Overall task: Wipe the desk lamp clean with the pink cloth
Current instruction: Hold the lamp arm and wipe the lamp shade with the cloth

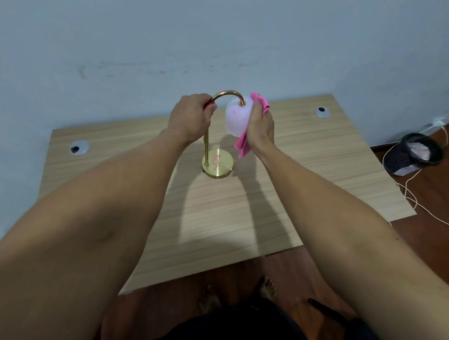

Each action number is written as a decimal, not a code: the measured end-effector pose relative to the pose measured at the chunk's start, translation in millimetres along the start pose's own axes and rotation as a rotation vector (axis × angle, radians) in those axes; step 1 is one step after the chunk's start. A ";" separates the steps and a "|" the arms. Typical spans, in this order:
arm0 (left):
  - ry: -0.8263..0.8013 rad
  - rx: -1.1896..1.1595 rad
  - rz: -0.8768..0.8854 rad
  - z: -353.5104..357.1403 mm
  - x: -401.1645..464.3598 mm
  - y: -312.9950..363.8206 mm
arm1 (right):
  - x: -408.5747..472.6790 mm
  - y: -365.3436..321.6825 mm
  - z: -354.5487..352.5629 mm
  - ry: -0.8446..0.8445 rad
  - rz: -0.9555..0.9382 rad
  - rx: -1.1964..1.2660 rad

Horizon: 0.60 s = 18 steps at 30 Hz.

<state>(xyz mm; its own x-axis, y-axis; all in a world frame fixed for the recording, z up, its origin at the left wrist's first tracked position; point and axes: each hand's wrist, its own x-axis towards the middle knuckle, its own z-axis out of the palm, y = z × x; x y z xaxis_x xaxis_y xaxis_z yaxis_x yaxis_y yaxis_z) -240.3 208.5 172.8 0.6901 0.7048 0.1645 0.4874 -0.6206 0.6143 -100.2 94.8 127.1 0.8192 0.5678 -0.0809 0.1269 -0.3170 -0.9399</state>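
Observation:
A brass desk lamp stands on the wooden desk [320, 171], with a round gold base [218, 167], a curved gold neck [227, 93] and a white frosted shade [237, 117] hanging from it. My left hand [191, 117] is closed around the upper stem just below the curve. My right hand [260, 129] presses the pink cloth [260, 102] against the right side of the shade; cloth ends stick out above and below the hand. Red marks show on the base and faint pink ones on the shade.
Two grey cable grommets [79, 147] [322, 112] sit near the desk's back corners. A blue wall rises right behind the desk. A dark waste basket [412, 154] and a white cable [423, 206] lie on the wooden floor to the right. My bare feet [238, 294] stand at the front edge.

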 end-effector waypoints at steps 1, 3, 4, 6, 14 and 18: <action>-0.001 -0.002 -0.001 0.3 0.1 -0.4 | -1.9 2.3 4.1 -0.008 -0.036 0.005; -0.001 -0.006 0.002 0.1 -0.4 -0.8 | -15.2 9.5 13.4 -0.007 -0.227 -0.130; 0.002 -0.007 0.003 0.0 -0.5 -0.9 | -25.1 14.0 16.8 0.000 -0.330 -0.222; 0.010 -0.005 0.009 0.4 -0.6 -1.1 | -40.2 24.0 21.7 0.044 -0.462 -0.341; 0.007 -0.003 0.027 1.4 0.8 -2.8 | -43.0 53.5 10.5 -0.013 -0.653 -0.482; 0.003 0.001 0.036 1.2 1.1 -3.3 | -34.8 24.3 4.2 0.016 -0.549 -0.211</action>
<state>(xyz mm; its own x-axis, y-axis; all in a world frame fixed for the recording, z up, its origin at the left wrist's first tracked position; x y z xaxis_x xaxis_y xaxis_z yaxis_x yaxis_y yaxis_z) -240.6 210.9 170.0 0.7058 0.6828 0.1888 0.4629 -0.6462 0.6068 -127.9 70.5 105.7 0.6102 0.6808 0.4051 0.6421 -0.1255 -0.7562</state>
